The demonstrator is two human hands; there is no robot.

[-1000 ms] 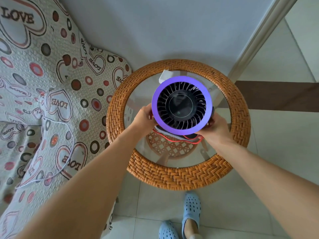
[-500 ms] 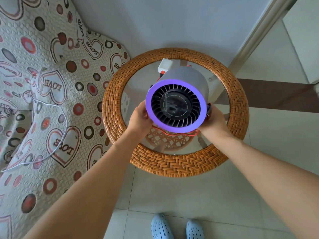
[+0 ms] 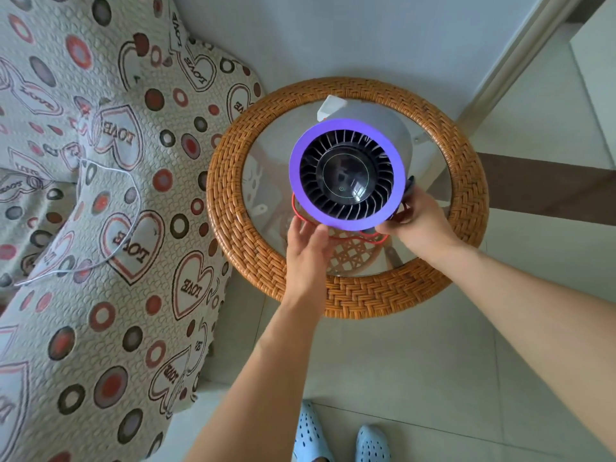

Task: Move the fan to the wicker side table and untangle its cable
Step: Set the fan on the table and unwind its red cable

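Two hands flank the fan (image 3: 346, 175): right hand (image 3: 416, 225) clamped on it, left hand (image 3: 308, 243) spread apart beside it.

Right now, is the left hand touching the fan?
Cannot tell. In the head view the open left hand reaches the purple rim of the fan, but no contact or gap shows plainly.

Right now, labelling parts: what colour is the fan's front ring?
Purple, on the fan, clearest in the head view.

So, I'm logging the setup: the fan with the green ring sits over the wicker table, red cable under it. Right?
Not quite: the head view shows the fan's ring is purple, not green. It is over the wicker table, with the red cable under it.
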